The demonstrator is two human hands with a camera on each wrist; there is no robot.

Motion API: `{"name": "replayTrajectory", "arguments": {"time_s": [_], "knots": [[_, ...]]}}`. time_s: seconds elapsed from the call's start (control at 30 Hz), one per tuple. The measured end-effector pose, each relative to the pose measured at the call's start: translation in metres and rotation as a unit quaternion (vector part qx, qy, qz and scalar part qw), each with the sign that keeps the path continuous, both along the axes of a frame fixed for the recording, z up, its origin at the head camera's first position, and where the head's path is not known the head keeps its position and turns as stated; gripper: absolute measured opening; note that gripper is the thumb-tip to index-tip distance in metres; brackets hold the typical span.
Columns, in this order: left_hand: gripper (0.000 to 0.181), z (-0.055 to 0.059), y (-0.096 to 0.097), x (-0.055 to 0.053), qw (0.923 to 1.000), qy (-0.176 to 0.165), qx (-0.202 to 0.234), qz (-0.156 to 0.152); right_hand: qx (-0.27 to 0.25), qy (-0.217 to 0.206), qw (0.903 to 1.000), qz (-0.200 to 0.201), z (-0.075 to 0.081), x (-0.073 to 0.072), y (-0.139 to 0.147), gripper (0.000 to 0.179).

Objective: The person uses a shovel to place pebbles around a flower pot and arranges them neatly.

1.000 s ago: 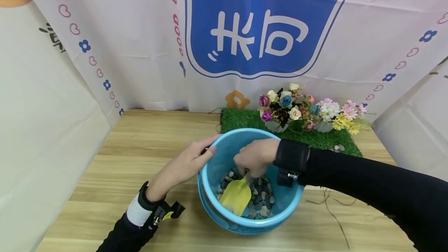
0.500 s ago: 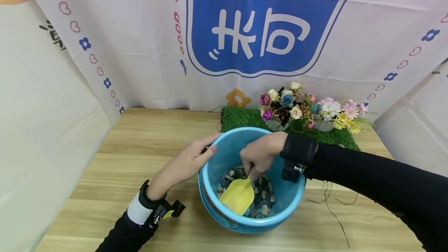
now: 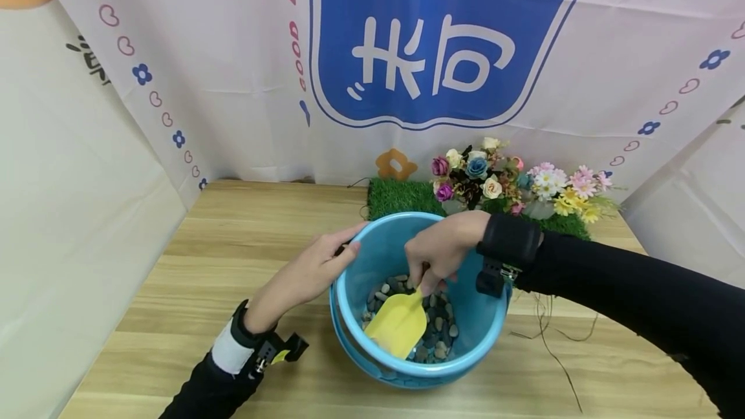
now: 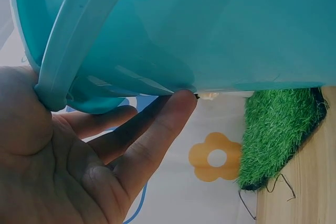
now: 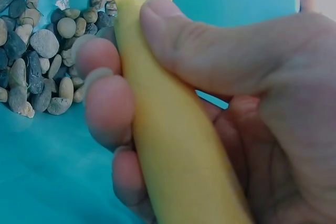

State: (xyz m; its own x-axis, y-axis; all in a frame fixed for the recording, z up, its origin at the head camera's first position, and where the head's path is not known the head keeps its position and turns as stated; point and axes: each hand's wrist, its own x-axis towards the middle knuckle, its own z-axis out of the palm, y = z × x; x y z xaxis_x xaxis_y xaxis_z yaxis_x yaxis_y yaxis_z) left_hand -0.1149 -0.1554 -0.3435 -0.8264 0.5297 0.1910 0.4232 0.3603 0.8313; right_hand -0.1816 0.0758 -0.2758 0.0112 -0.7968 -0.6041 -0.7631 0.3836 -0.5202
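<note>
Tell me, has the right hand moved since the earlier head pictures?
Yes: judged against the flowers in the head view, the right hand has shifted to the right and slightly toward them.

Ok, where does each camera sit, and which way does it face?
Head: worn on the head, looking forward and down into the blue bucket; left hand, right hand and black sleeves show.
Left wrist: on that wrist, looking past the hand at the bucket's outer wall and the grass mat; the left hand's fingers show.
Right wrist: on that wrist, looking down into the bucket at pebbles and the yellow scoop, gripped by the right hand.
Shared: head and right wrist both show pebbles and scoop.
</note>
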Motion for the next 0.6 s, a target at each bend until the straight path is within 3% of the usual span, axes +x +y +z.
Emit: {"name": "replayTrajectory", "arguments": {"time_s": [0.6], "knots": [[0.043, -0.001, 0.001, 0.0, 1.0, 0.002, 0.005, 0.002, -0.018, -0.03, 0.9993, -0.011, 0.018, 0.0, 0.013, 0.032]]}}
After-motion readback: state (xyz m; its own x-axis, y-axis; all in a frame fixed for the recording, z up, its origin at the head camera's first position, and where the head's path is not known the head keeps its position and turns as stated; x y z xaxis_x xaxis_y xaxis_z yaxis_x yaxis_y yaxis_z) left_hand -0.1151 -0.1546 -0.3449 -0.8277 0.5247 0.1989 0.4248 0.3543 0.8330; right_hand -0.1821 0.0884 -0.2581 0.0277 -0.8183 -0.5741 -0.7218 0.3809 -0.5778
